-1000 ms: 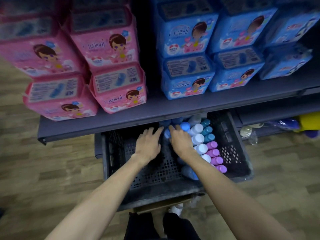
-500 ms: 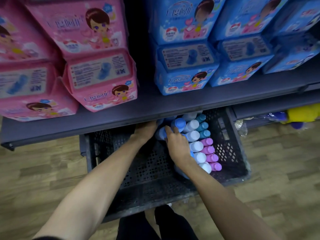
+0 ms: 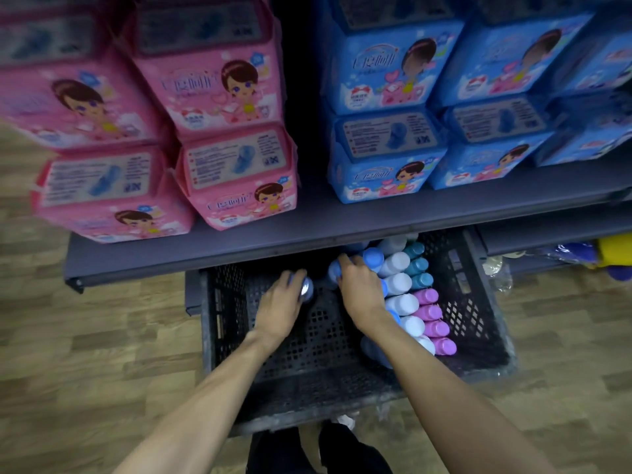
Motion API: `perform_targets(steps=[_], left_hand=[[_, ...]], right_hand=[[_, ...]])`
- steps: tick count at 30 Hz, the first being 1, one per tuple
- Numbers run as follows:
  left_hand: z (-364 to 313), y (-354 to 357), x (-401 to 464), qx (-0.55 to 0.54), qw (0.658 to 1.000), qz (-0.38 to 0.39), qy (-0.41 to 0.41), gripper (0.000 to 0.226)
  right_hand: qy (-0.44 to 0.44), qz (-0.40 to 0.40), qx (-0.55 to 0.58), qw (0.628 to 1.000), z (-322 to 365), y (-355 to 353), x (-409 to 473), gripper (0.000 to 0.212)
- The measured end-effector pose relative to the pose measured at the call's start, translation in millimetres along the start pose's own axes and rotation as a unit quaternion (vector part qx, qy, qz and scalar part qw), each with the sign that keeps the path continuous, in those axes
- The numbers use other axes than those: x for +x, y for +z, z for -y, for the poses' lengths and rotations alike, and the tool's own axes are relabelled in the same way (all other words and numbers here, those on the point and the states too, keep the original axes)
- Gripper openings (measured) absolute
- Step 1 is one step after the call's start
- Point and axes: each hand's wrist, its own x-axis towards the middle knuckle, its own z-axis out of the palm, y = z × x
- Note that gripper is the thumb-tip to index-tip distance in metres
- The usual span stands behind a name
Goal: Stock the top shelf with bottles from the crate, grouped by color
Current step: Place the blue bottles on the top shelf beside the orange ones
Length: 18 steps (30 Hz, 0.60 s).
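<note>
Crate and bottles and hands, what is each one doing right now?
Crate: on the floor, part under the shelf, half filled.
Left hand: grips a blue bottle.
Right hand: grips another blue bottle.
White bottles: standing in a row.
Pink bottles: standing beside them.
Teal bottles: standing at the back.

The left hand (image 3: pixel 278 307) drew back from under the shelf edge toward the crate's (image 3: pixel 219 323) middle, gripping a blue-capped bottle (image 3: pixel 305 288); the right hand (image 3: pixel 359 292) curled round another blue bottle (image 3: pixel 333 272) near the far wall
</note>
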Motion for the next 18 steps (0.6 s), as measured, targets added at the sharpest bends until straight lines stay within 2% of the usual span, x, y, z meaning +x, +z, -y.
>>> perform_targets(steps=[5, 11, 18], left_hand=[[13.4, -0.8, -27.3, 0.013, 1.000, -0.005, 0.001, 0.049], [29.3, -7.4, -44.3, 0.029, 0.999, -0.015, -0.003, 0.046], [24.7, -39.9, -52.2, 0.016, 0.999, -0.036, -0.004, 0.050]], right_hand=[[-0.027, 0.024, -0.012, 0.999, -3.3, -5.6, 2.5, 0.043], [-0.064, 0.006, 0.017, 0.998, -11.7, -13.1, -11.2, 0.031], [-0.115, 0.003, 0.027, 0.993, -14.8, -43.0, -30.0, 0.047]])
